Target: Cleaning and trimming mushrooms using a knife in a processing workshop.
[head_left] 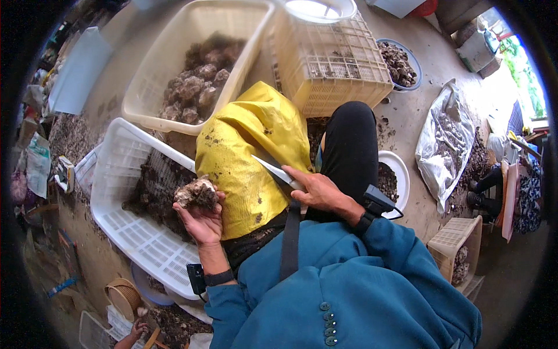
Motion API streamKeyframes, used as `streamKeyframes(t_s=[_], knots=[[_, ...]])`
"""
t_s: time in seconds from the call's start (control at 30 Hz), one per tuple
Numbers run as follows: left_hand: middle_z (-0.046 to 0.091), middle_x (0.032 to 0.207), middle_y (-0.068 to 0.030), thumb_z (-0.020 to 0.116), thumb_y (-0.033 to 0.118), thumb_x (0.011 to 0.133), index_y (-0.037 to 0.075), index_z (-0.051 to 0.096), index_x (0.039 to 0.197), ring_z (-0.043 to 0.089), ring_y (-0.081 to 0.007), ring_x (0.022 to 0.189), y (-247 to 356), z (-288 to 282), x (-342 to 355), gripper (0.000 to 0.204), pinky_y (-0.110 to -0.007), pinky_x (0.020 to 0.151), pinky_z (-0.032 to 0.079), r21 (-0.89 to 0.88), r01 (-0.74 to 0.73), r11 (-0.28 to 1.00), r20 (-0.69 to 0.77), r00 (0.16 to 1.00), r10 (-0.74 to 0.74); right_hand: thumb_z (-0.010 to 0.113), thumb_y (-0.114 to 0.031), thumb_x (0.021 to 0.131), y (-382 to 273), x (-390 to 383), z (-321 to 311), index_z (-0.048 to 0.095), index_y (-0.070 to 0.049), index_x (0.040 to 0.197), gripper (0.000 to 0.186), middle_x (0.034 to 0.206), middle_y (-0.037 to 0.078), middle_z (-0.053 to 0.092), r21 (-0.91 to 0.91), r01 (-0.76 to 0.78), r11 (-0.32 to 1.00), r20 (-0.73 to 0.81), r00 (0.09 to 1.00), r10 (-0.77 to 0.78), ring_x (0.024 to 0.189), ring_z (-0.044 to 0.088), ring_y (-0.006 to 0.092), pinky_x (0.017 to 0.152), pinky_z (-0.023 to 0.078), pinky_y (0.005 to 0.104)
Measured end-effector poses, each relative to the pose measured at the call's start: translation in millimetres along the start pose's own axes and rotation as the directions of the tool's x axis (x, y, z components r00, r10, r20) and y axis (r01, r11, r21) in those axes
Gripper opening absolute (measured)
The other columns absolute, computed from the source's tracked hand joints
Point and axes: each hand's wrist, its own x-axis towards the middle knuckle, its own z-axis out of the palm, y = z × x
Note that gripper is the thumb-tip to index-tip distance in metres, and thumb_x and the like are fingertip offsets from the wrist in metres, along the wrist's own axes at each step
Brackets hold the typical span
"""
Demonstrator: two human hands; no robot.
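My left hand point(202, 224) holds a pale, dirt-crusted clump point(196, 192) over the edge of the white slotted basket point(145, 255), which has dark soil inside. My right hand point(319, 192) grips a knife point(272, 167) with a white handle, its blade angled toward the upper left over the yellow cloth point(253, 134) draped on my thigh. The cloth has bits of dirt on it.
A cream tub point(142, 107) of clumps and stacked crates point(343, 81) stand ahead. At right are a white basin point(401, 174), a plastic bag point(436, 163) and a seated person point(523, 203). Another person's hand point(138, 328) shows at lower left.
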Motion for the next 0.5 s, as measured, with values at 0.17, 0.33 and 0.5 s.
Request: streamKeyframes(t_s=[0.17, 0.33, 0.5], knots=[[0.056, 0.105, -0.0237, 0.035, 0.066, 0.083, 0.0, 0.038, 0.127, 0.061, -0.0348, 0.085, 1, -7, 2, 0.08, -0.03, 0.056, 0.053, -0.121, 0.028, 0.992, 0.095, 0.995, -0.017, 0.056, -0.025, 0.077, 2, 0, 2, 0.031, -0.019, 0.136, 0.065, 0.102, 0.024, 0.058, -0.009, 0.019, 1.0, -0.023, 1.0, -0.019, 0.09, 0.057, 0.0393, 0.08, 0.045, 0.0432], [0.057, 0.102, -0.0204, 0.037, 0.065, 0.083, -0.001, 0.043, 0.122, 0.06, -0.0313, 0.081, 2, -2, 1, 0.076, -0.028, 0.051, 0.052, -0.078, 0.007, 0.997, 0.055, 0.998, -0.003, 0.056, -0.022, 0.077, -5, 2, -3, 0.03, -0.017, 0.137, 0.066, 0.106, 0.023, 0.057, 0.003, -0.014, 1.0, 0.021, 1.0, 0.014, 0.094, 0.057, 0.0377, 0.083, 0.045, 0.041], [0.057, 0.103, -0.0213, 0.037, 0.065, 0.083, -0.001, 0.042, 0.122, 0.06, -0.0311, 0.081, 2, -1, 0, 0.076, -0.027, 0.051, 0.052, -0.103, 0.018, 0.995, 0.054, 0.998, -0.012, 0.057, -0.025, 0.077, -4, 2, -2, 0.031, -0.019, 0.136, 0.066, 0.106, 0.023, 0.057, 0.04, -0.055, 0.998, 0.049, 0.997, 0.053, 0.096, 0.056, 0.0384, 0.083, 0.045, 0.0426]])
